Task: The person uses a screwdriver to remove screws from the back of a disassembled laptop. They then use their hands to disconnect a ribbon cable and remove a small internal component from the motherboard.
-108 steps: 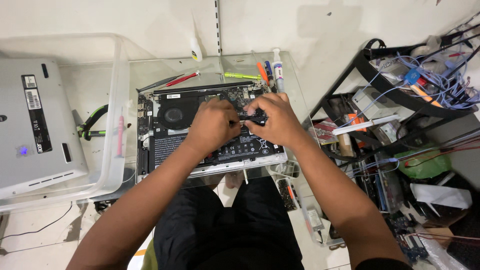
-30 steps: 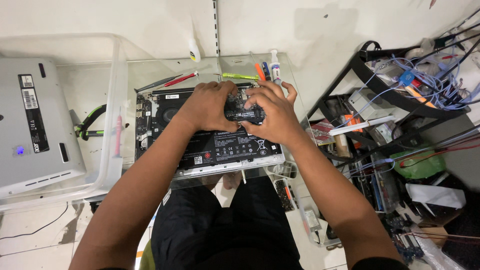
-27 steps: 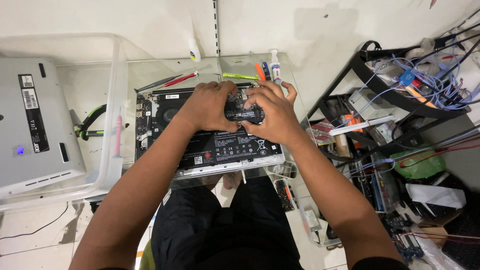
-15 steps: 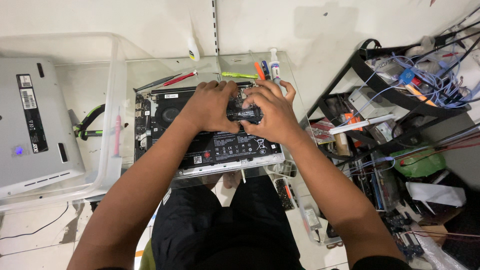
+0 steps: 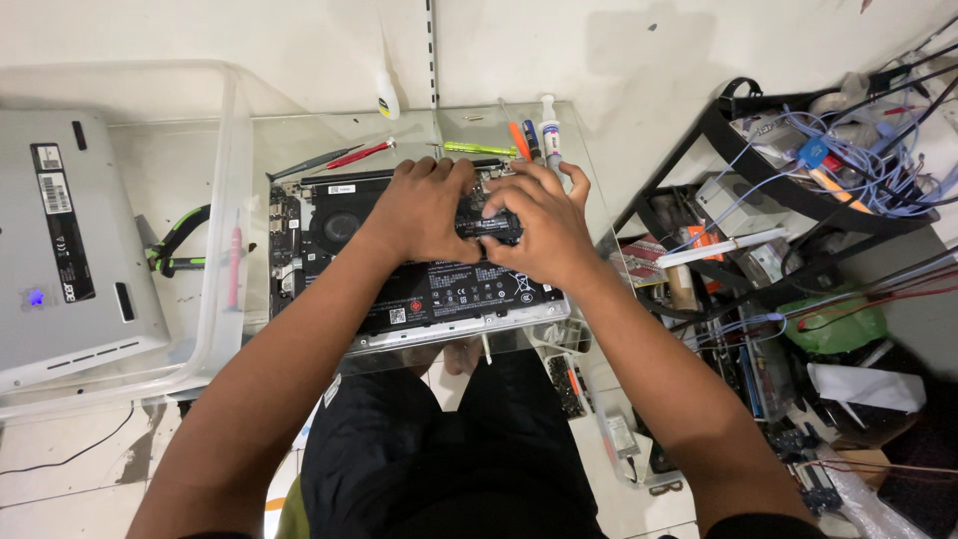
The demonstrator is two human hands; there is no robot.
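Glass table (image 5: 299, 135) carries an opened laptop (image 5: 399, 289) near its front edge. Over its middle, left hand (image 5: 424, 210) and right hand (image 5: 539, 235) together grip a small black part (image 5: 489, 226). Beyond, screwdrivers (image 5: 349, 157) and a syringe (image 5: 550, 135) lie along the far edge.

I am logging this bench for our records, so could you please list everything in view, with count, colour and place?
opened laptop: one, black inside, centre of clear table.
small black part: one, black, between both hands.
silver laptop: one, grey, left, in clear bin.
clear bin: one, see-through, left.
red screwdriver: one, behind the opened laptop.
syringe: one, white, rear of table.
white bottle: one, by the wall.
black rack: one, right, holding blue cables.
left hand: on the black part.
right hand: on the black part.
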